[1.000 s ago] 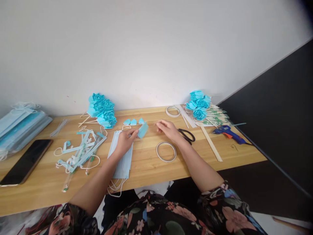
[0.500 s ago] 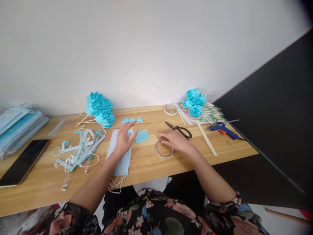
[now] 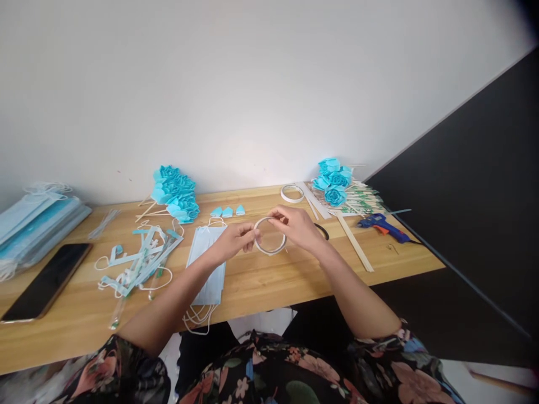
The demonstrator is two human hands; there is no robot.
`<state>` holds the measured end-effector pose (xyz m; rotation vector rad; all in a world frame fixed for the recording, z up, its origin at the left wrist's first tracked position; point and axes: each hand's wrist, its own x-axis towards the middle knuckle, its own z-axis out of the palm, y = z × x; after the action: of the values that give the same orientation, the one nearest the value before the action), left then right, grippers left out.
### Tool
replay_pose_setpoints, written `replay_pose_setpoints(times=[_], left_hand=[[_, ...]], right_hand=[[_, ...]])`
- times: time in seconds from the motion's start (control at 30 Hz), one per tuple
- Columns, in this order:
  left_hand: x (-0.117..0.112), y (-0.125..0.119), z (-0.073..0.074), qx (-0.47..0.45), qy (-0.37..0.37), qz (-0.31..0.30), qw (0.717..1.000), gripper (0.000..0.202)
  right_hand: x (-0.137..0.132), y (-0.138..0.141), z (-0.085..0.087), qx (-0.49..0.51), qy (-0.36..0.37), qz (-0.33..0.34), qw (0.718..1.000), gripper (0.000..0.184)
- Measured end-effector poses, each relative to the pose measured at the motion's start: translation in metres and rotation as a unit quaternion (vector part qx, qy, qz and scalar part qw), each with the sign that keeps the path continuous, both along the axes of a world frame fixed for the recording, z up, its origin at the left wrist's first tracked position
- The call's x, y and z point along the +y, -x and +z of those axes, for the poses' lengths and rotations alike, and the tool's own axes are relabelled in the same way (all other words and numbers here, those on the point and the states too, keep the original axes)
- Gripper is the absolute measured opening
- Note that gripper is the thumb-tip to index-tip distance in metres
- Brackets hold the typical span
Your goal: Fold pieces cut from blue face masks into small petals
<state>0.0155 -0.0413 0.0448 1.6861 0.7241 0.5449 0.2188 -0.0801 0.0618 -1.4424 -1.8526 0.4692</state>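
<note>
Two bare hands share one narrow roll of white tape [image 3: 272,253] over the middle of the tabletop [image 3: 252,289]. The left hand [image 3: 233,245] pinches the roll at its left side, thumb and fingers closed together on the band. The right hand [image 3: 297,229] bends over the far edge, its fingers drawn narrow and holding the rim from above. The open centre of the roll faces the viewer; whether its near edge clears the wood cannot be told.

Handling: the roll is judged light and fairly stiff, a thin hoop that may flex if squeezed across its width. Its flat sides should be smooth, and any exposed adhesive would cling to the skin. The sound hold is at the rim, thumb on one side and fingers on the other, with the tape's outer face left free.

Surroundings: a stack of face masks [image 3: 210,289] lies partly beneath the left hand and forearm. Beyond the hands stand three small blue pieces [image 3: 227,212] in a row. A second tape roll [image 3: 291,200] rests farther off, and the black handle of the scissors [image 3: 323,231] shows just right of the right hand.
</note>
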Motion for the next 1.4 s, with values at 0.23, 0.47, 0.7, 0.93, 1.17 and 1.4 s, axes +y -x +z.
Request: replay_pose_setpoints(times=[0.23,0.47,0.7,0.93,1.17,1.4], left_hand=[[0.014,0.006,-0.027,-0.286,0.241,0.12,0.92,0.033],[0.017,0.011,-0.037,-0.361,0.301,0.133,0.873,0.028],[0.017,0.009,-0.04,-0.343,0.301,0.127,0.881,0.023],[0.013,0.01,-0.04,-0.154,-0.049,0.279,0.947,0.04],[-0.004,0.001,-0.039,-0.135,-0.015,0.068,0.988,0.035],[0.005,0.0,-0.054,-0.117,-0.037,0.082,0.989,0.028]], right_hand=[[-0.009,-0.036,-0.032,-0.024,-0.028,-0.106,0.994,0.022],[-0.008,0.002,-0.039,0.117,0.096,-0.013,0.988,0.022],[0.008,0.044,-0.04,0.387,0.161,0.04,0.907,0.032],[0.01,0.043,-0.053,0.456,0.124,0.009,0.881,0.026],[0.009,0.042,-0.059,0.447,0.131,-0.01,0.885,0.023],[0.005,0.045,-0.056,0.397,0.1,0.001,0.912,0.025]])
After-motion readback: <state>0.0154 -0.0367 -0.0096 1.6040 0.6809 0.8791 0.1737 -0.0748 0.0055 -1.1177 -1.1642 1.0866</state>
